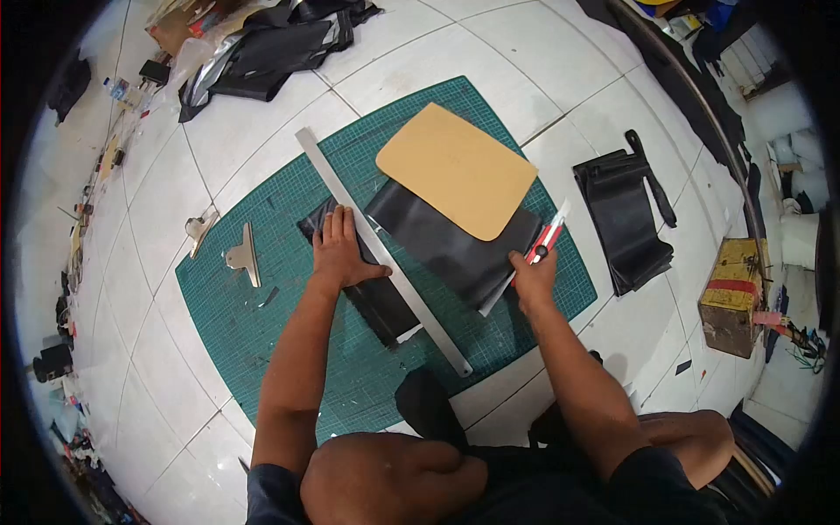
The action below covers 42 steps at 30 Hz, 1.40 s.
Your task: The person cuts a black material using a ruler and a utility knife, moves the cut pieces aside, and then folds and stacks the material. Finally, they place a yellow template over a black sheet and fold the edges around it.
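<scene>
Head view: left hand [341, 255] was spread flat, grasping nothing, over the metal ruler [416, 304] and black strip [383, 317], centre of frame, on the green cutting mat [262, 350]. Right hand [535, 282], right of centre, was clenched around the red knife [549, 236], blade toward upper right, beside the black sheet [437, 241]; tan panel [455, 171] partly covered that sheet, upper centre.

The cutter [549, 234] is red, the gridded mat [232, 319] green.
</scene>
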Tool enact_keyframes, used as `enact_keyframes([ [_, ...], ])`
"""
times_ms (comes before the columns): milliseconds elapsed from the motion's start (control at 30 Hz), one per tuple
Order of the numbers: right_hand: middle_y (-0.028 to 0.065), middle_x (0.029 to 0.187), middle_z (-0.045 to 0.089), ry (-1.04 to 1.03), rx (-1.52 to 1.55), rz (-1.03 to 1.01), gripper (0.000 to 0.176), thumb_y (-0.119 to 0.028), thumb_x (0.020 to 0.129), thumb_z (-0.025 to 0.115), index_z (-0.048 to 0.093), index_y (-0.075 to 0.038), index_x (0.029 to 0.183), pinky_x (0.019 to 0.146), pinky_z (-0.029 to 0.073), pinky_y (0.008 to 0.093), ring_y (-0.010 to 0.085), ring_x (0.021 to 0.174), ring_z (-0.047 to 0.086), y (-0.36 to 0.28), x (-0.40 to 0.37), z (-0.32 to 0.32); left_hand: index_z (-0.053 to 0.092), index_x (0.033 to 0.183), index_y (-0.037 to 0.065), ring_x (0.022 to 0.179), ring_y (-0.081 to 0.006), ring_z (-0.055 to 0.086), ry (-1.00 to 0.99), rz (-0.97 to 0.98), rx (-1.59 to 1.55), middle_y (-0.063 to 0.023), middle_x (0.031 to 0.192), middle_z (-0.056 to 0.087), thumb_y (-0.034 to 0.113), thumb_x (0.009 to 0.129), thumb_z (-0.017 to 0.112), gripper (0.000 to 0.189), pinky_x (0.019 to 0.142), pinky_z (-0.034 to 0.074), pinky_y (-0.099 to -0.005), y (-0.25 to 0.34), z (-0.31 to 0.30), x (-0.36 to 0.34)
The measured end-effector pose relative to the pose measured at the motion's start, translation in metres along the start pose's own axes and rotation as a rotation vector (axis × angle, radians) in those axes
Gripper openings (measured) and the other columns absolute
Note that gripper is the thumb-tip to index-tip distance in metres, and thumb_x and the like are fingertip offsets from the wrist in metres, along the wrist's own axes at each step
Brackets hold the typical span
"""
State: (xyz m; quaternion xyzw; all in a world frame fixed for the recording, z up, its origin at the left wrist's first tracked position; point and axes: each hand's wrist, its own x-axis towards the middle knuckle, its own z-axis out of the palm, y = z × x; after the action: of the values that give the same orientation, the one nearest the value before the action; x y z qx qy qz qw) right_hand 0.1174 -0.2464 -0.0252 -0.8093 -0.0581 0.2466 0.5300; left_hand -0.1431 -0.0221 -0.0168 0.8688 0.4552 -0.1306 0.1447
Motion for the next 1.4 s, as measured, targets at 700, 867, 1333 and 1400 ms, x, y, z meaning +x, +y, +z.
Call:
enact_keyframes([
  [700, 0.0067, 0.092, 0.059, -0.174, -0.348, -0.517, 0.053, -0.012, 0.082, 0.079, 0.052, -0.001, 0.126, 0.065, 0.051, 0.0325, 0.0146, 0.08, 0.059, -0.321, 0.064, -0.226, 0.024, 0.158, -0.006, 0.151, -0.045, 0.028, 0.11, 0.073, -0.042, -0.0279, 0.163, 0.028, 0.07, 0.047, 0.09, 0.149, 0.119, 0.028, -0.0614, -0.012, 0.021, 0.002],
  [867, 0.0049, 0.094, 0.064, 0.022, 0.193, -0.428, 0.035, -0.01, 0.084, 0.081, 0.057, -0.004, 0.11, 0.074, 0.053, 0.0306, 0.0137, 0.084, 0.063, -0.228, 0.112, -0.32, 0.022, 0.159, -0.005, 0.153, -0.0451, 0.026, 0.041, 0.043, -0.028, -0.0271, 0.165, 0.024, 0.069, 0.048, 0.091, 0.15, 0.12, 0.026, -0.0608, -0.006, 0.01, 0.003],
  [1333, 0.0131, 0.093, 0.064, 0.537, -0.098, 0.014, 0.048, -0.016, 0.079, 0.082, 0.049, -0.004, 0.112, 0.065, 0.052, 0.038, 0.0234, 0.076, 0.064, 0.059, 0.171, -0.298, 0.035, 0.151, -0.006, 0.137, -0.0429, 0.045, 0.348, -0.33, -0.481, -0.0285, 0.154, 0.038, 0.038, 0.086, 0.081, 0.091, 0.112, 0.04, -0.0502, -0.005, 0.049, -0.087],
  [1400, 0.0144, 0.096, 0.065, 0.505, -0.109, 0.08, 0.052, -0.023, 0.077, 0.084, 0.051, -0.002, 0.111, 0.077, 0.054, 0.0403, 0.0264, 0.086, 0.066, 0.047, 0.162, -0.299, 0.038, 0.149, -0.008, 0.132, -0.0389, 0.052, 0.275, -0.491, -0.755, -0.026, 0.149, 0.046, 0.035, 0.088, 0.08, 0.085, 0.108, 0.044, -0.0462, -0.007, 0.067, -0.089],
])
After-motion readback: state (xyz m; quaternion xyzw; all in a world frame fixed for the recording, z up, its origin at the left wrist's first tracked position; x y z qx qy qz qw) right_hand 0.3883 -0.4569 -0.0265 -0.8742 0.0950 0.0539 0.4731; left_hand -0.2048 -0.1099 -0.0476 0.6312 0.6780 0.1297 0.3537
